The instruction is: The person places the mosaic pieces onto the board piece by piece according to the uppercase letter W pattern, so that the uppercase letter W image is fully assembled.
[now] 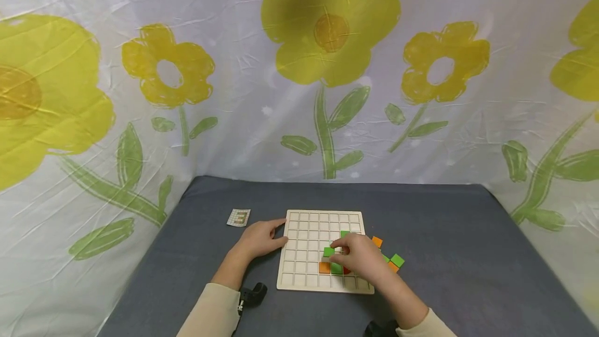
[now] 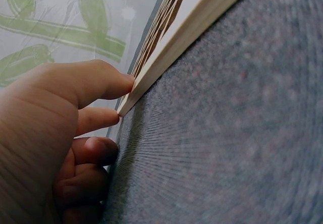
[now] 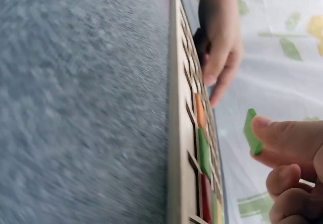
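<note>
A pale wooden grid board (image 1: 299,281) lies on the dark table. My left hand (image 1: 260,236) touches its left edge with thumb and index fingertips; the left wrist view shows the other fingers curled below. Over the board's right half, my right hand (image 1: 359,258) pinches a green square tile (image 3: 252,133) between thumb and finger, held off the grid in the right wrist view. In the grid's lower part an orange tile (image 1: 325,268), a green tile (image 1: 336,269) and a red tile (image 1: 346,270) sit in a row, the red one partly hidden. Another green tile (image 1: 344,233) shows higher up.
Right of the board lie several loose tiles, among them an orange tile (image 1: 377,242) and a green tile (image 1: 397,260), some partly covered by my right hand. A small card with a printed grid pattern (image 1: 238,217) lies left of the board. A flowered curtain (image 1: 252,118) hangs behind the table.
</note>
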A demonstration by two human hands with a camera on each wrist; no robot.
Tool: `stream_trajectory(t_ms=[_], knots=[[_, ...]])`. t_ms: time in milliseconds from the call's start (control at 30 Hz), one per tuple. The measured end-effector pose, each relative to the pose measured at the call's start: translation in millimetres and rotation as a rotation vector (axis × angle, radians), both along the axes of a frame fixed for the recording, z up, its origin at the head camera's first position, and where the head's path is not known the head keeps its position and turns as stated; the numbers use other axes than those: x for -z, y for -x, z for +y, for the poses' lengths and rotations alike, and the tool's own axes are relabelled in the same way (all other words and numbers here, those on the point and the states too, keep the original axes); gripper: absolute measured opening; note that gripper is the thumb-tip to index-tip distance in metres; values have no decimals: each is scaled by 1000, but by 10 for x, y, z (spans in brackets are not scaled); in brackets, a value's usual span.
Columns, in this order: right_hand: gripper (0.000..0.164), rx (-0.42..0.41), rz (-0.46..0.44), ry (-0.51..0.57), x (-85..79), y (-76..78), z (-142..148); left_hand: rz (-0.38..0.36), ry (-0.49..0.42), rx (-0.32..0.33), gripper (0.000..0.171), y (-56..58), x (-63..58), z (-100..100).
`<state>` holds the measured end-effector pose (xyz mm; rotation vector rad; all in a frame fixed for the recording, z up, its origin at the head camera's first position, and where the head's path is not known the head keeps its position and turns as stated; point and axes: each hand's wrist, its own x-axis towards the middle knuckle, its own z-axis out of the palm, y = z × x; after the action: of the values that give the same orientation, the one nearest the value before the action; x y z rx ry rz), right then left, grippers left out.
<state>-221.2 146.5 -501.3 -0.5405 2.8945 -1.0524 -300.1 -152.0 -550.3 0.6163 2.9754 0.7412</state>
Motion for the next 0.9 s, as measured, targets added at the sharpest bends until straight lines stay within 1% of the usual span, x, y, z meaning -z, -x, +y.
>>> stream_trajectory(t_ms=[133,267,400,467,633,900], knots=[[23,-18,-31,-33,72,5,-44,6,5,-7,58,-3,13,-6],[24,-41,-56,-35,143,6,-67,5,10,-15,58,-6,25,-7],[22,-60,-71,-36,183,6,-73,1,10,-18,59,-4,10,0],[22,-67,-64,-39,191,8,-74,0,8,-17,59,-2,4,2],[21,-62,-8,-65,197,10,-77,-6,8,-10,59,3,-8,6],[9,-61,56,-75,202,-15,-80,-4,-3,-9,59,16,18,4]])
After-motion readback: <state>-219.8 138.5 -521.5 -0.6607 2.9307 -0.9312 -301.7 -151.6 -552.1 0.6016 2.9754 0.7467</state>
